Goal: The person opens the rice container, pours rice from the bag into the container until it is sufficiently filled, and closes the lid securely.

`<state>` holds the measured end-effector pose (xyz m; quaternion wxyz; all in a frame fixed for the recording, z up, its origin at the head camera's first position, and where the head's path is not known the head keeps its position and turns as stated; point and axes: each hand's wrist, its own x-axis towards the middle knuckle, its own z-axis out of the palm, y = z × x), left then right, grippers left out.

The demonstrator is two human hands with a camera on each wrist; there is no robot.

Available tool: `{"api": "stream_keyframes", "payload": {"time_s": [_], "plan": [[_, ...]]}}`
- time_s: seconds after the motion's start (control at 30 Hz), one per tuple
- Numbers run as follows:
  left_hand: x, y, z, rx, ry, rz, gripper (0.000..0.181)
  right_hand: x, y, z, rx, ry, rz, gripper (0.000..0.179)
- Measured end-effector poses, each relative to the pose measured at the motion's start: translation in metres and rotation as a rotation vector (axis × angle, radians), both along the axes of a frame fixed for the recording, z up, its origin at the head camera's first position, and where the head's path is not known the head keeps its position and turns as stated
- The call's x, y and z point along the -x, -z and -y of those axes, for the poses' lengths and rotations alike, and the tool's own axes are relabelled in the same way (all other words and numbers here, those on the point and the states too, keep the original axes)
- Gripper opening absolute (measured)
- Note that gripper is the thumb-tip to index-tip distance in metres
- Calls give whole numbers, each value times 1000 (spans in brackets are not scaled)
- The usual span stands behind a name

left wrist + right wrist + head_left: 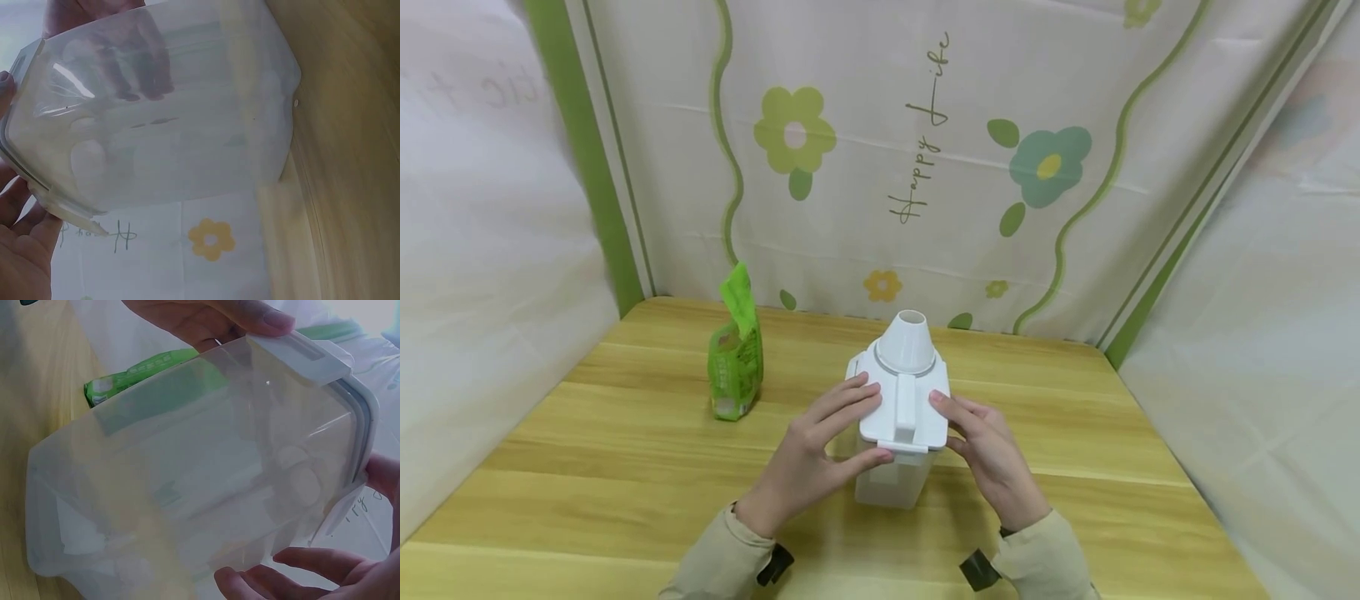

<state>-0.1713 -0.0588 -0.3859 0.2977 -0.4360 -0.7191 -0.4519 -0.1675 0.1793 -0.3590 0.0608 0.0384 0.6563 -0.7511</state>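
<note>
A tall translucent plastic container [887, 492] stands upright on the wooden table, topped by a white lid [883, 408] with a raised handle bar and a cone-shaped white cap [906, 348]. My left hand [808, 446] holds the lid's left side, fingers on top and thumb at the front clip [902, 447]. On the opposite side my right hand [992, 454] grips the lid's edge, its thumb on top and its other fingers partly hidden down the side. Through the clear wall [206, 144] in the left wrist view, fingers show behind the container.
Left of the container stands a green plastic packet [735, 371], its top twisted upward. A flower-printed curtain [850, 225] hangs at the table's back edge, with pale cloth on both sides. The wooden tabletop [647, 450] extends around the container.
</note>
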Motion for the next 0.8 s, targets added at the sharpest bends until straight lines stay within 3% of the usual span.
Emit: {"api": "stream_keyframes", "payload": {"time_s": [0.3,0.53,0.8], "plan": [[1,1,-1,-5,-8,7,58,1,-1,-1,3,-19,4,43],[0,2,-1,2,-9,19,58,4,-14,-14,-61,-189,37,48],[0,2,-2,-13,-2,3,57,11,-31,-37,77,-278,132,44]]}}
